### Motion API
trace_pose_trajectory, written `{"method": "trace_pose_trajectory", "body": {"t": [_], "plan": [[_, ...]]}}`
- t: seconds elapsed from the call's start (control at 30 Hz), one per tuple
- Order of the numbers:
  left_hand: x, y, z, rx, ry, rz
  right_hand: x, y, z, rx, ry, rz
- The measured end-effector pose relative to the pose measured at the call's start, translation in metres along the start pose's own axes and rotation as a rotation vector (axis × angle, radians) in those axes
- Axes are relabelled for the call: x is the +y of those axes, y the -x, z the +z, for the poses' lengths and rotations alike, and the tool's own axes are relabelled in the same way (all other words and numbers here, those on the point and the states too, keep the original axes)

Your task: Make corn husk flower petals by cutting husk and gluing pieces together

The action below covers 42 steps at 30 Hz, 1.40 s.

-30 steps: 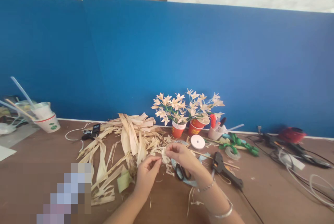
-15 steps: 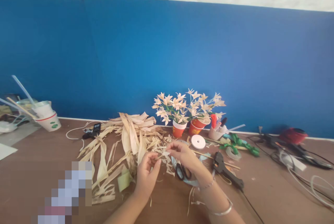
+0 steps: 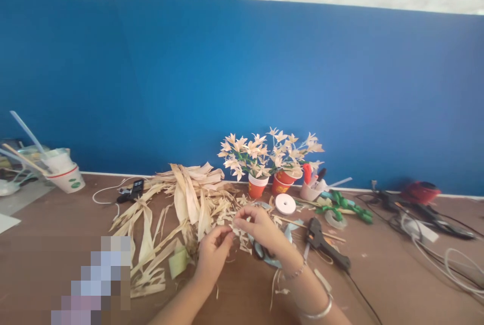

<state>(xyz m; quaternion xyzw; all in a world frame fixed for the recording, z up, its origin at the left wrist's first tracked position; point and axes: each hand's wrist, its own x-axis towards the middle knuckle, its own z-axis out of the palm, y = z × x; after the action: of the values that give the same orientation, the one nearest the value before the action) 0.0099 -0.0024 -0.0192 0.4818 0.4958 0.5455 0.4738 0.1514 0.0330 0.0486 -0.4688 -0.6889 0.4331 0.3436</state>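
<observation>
My left hand [image 3: 215,250] and my right hand [image 3: 257,226] meet above the table, fingertips pinched close together. Whatever they hold is tiny and mostly hidden against pale husk scraps [image 3: 242,242] behind it. Left of my hands spreads a heap of dried corn husks [image 3: 191,199], with a yellow-green piece [image 3: 177,263] at its near side. Scissors [image 3: 259,250] lie partly covered under my right hand, beside a light blue strip [image 3: 290,234]. A white round spool [image 3: 285,204] sits just beyond the right hand.
Pale husk flowers [image 3: 253,149] stand in a red-and-white paper cup [image 3: 257,187] and other red cups [image 3: 283,181]. A black glue gun [image 3: 325,244] with its cord lies at right, near green ribbon [image 3: 346,206] and cables [image 3: 412,229]. A white cup [image 3: 67,178] stands at left.
My hands have drawn slightly closer, the right fingertips now nearer the left ones. The whole view has shifted a little, so things appear slightly further left.
</observation>
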Motion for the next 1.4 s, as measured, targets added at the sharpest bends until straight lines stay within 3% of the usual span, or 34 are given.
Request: {"method": "trace_pose_trajectory", "body": {"t": [0.2,0.27,0.33,0.47,0.63,0.97,1.23,1.4], "plan": [[0.003,0.0,0.001,-0.025,0.175,-0.091,-0.003,-0.001,0.001,0.063,-0.049,-0.035],[0.003,0.0,0.0,-0.009,0.231,-0.101,-0.001,-0.001,0.0,0.069,-0.106,0.02],[0.003,0.0,-0.001,-0.003,0.247,-0.096,0.002,0.0,-0.002,-0.007,-0.148,0.102],[0.004,0.0,-0.003,-0.02,0.166,-0.06,0.007,0.002,-0.003,-0.151,-0.217,0.199],[0.0,0.0,-0.006,-0.041,0.044,-0.001,0.007,0.002,0.0,-0.129,-0.235,0.248],[0.0,-0.001,-0.005,-0.035,0.014,0.037,0.005,0.002,0.001,-0.125,-0.211,0.274],[-0.004,0.001,-0.007,-0.064,-0.187,0.189,0.005,0.004,-0.001,-0.138,-0.104,0.272],[-0.004,0.001,-0.007,-0.072,-0.221,0.166,0.0,0.007,-0.004,-0.151,-0.046,0.28]]}}
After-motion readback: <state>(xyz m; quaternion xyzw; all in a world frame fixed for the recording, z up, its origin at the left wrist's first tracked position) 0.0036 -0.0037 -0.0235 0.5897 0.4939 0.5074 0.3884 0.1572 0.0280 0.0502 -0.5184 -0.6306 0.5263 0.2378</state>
